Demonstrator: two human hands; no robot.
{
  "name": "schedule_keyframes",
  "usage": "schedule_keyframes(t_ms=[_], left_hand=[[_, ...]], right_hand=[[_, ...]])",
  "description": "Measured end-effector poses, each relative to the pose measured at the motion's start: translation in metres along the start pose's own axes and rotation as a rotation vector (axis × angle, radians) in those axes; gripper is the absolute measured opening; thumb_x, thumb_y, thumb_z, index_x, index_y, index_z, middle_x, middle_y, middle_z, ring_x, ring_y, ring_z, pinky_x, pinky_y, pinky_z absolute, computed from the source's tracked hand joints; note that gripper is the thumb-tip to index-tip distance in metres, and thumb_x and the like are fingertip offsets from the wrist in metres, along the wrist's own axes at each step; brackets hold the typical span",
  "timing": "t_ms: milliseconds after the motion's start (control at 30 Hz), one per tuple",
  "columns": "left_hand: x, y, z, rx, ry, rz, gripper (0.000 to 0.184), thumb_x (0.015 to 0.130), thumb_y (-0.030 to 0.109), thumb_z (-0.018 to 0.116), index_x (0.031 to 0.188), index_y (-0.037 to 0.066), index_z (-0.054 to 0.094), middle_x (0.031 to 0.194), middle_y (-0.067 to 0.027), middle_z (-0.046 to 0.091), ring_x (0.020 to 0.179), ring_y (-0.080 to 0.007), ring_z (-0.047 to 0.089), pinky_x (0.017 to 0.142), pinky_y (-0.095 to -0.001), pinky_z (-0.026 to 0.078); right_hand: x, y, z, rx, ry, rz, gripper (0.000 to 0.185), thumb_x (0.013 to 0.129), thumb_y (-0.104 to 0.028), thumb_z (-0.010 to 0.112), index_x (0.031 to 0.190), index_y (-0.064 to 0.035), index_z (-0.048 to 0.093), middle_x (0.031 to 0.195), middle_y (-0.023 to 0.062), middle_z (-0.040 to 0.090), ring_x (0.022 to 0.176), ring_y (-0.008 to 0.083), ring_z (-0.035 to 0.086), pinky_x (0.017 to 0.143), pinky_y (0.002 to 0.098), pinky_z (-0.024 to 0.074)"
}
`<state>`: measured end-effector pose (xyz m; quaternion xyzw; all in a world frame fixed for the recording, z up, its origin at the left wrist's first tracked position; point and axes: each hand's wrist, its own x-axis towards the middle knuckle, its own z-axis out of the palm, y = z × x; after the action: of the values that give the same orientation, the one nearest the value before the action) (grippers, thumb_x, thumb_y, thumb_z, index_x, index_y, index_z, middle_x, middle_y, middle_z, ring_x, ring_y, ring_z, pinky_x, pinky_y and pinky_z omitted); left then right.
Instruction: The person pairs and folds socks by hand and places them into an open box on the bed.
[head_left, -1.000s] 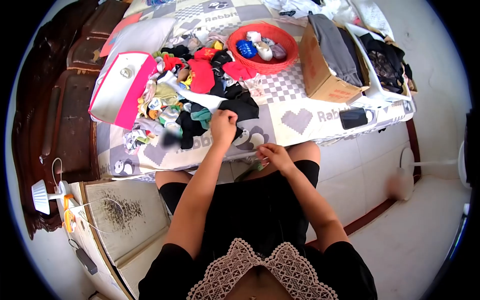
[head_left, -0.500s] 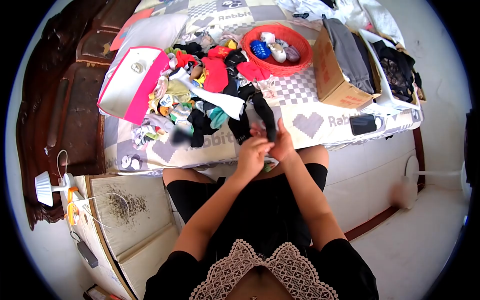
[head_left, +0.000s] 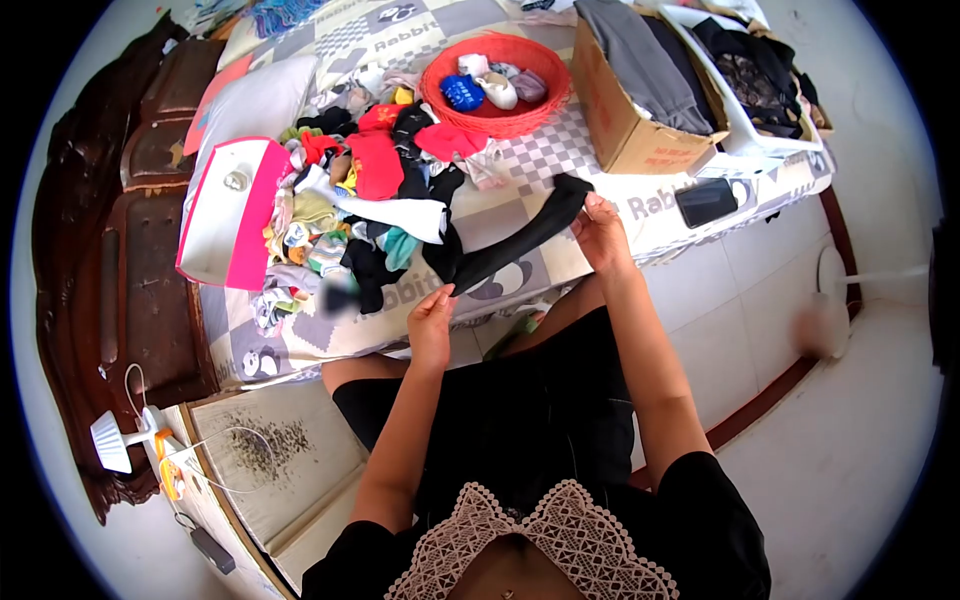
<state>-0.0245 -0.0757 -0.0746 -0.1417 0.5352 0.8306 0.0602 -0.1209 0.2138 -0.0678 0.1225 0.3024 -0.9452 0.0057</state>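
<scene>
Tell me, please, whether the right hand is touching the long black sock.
Touching: the head view shows the right hand gripping one end of the long black sock.

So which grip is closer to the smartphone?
Right. The right grip is left of the smartphone, at one end of the black sock; the left grip is farther left, at the sock's other end.

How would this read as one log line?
left hand: pinching one end; right hand: pinching near other; black sock: extended between; red basket: holding bundles
</scene>
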Motion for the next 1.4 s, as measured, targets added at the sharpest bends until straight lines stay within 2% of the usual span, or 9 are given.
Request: schedule_keyframes(t_ms=[233, 367, 533, 633, 767, 867, 1133, 1333, 1400], left_hand=[[-0.003, -0.004, -0.007, 0.554, -0.102, -0.068, 0.022, 0.086, 0.010, 0.056, 0.104, 0.000, 0.063, 0.094, -0.0032, 0.063, 0.085, -0.0085, 0.054, 0.080, -0.0211, 0.041], [-0.007, -0.026, 0.004, 0.624, -0.218, -0.090, 0.021, 0.085, 0.013, 0.058, 0.100, 0.001, 0.065, 0.085, -0.0020, 0.064, 0.077, -0.0073, 0.055, 0.071, -0.0202, 0.042], [-0.018, -0.032, 0.019, 0.690, -0.199, -0.059, 0.015, 0.078, 0.015, 0.066, 0.083, 0.001, 0.065, 0.070, -0.0031, 0.062, 0.065, -0.0083, 0.054, 0.063, -0.0220, 0.042], [-0.026, -0.030, 0.026, 0.782, -0.220, -0.066, 0.015, 0.074, 0.008, 0.065, 0.083, 0.002, 0.056, 0.065, -0.0010, 0.053, 0.062, -0.0089, 0.049, 0.058, -0.0236, 0.039], [-0.036, -0.022, 0.023, 0.903, -0.274, -0.013, 0.019, 0.067, 0.000, 0.059, 0.083, 0.004, 0.049, 0.063, 0.0003, 0.046, 0.060, -0.0091, 0.043, 0.055, -0.0234, 0.036], [-0.039, -0.027, -0.003, 0.895, -0.237, -0.037, 0.018, 0.064, -0.001, 0.058, 0.078, 0.004, 0.048, 0.062, 0.0003, 0.046, 0.058, -0.0088, 0.043, 0.054, -0.0234, 0.035], [-0.018, -0.023, -0.006, 0.625, -0.144, -0.133, 0.014, 0.061, 0.002, 0.060, 0.072, 0.004, 0.051, 0.058, -0.0023, 0.048, 0.057, -0.0110, 0.049, 0.052, -0.0249, 0.037], [0.009, -0.001, 0.017, 0.714, -0.140, 0.345, 0.035, 0.066, 0.000, 0.061, 0.099, 0.005, 0.051, 0.083, -0.0077, 0.053, 0.075, -0.0187, 0.054, 0.066, -0.0282, 0.043], [0.014, 0.025, 0.008, 1.220, 0.149, 0.757, 0.046, 0.066, 0.002, 0.065, 0.109, 0.007, 0.048, 0.102, -0.0124, 0.050, 0.094, -0.0283, 0.051, 0.079, -0.0363, 0.042]], right_hand=[[0.000, -0.011, -0.007, -0.024, 0.150, -0.098, 0.014, 0.087, -0.015, 0.058, 0.094, -0.0036, 0.059, 0.087, 0.0017, 0.059, 0.075, 0.0100, 0.056, 0.067, 0.0223, 0.0481], [-0.011, 0.043, -0.007, -0.852, 0.105, 0.079, 0.019, 0.081, -0.015, 0.062, 0.098, -0.0059, 0.062, 0.093, 0.0048, 0.062, 0.076, 0.0135, 0.056, 0.065, 0.0271, 0.0471], [-0.028, 0.097, 0.032, -1.560, 0.023, -0.389, 0.056, 0.065, -0.039, 0.075, 0.105, -0.0041, 0.058, 0.105, 0.0139, 0.055, 0.089, 0.0288, 0.056, 0.079, 0.0372, 0.0459], [-0.028, 0.107, 0.065, -1.779, 0.082, -0.508, 0.054, 0.064, -0.037, 0.075, 0.104, -0.0034, 0.059, 0.099, 0.0145, 0.060, 0.086, 0.0339, 0.058, 0.077, 0.0405, 0.0468], [0.008, 0.104, 0.058, -1.593, -0.097, 0.014, 0.039, 0.066, -0.029, 0.070, 0.093, -0.0021, 0.062, 0.079, 0.0138, 0.064, 0.078, 0.0264, 0.064, 0.073, 0.0385, 0.0486], [0.015, 0.080, 0.052, -0.475, 0.109, 0.279, 0.023, 0.072, -0.018, 0.064, 0.089, -0.0029, 0.064, 0.080, 0.0075, 0.065, 0.071, 0.0179, 0.062, 0.067, 0.0316, 0.0476], [0.016, 0.032, 0.037, -0.616, 0.294, 0.101, 0.018, 0.075, -0.014, 0.057, 0.087, -0.0025, 0.064, 0.076, 0.0029, 0.061, 0.065, 0.0119, 0.054, 0.058, 0.0227, 0.0402], [0.040, 0.042, -0.020, -1.119, 0.242, -0.183, 0.053, 0.068, -0.009, 0.070, 0.116, 0.0015, 0.049, 0.099, 0.0131, 0.059, 0.087, 0.0201, 0.056, 0.078, 0.0285, 0.0452], [0.029, 0.037, -0.023, -0.981, 0.224, -0.163, 0.066, 0.067, -0.007, 0.071, 0.125, 0.0002, 0.039, 0.112, 0.0140, 0.052, 0.100, 0.0211, 0.051, 0.086, 0.0302, 0.0430]])
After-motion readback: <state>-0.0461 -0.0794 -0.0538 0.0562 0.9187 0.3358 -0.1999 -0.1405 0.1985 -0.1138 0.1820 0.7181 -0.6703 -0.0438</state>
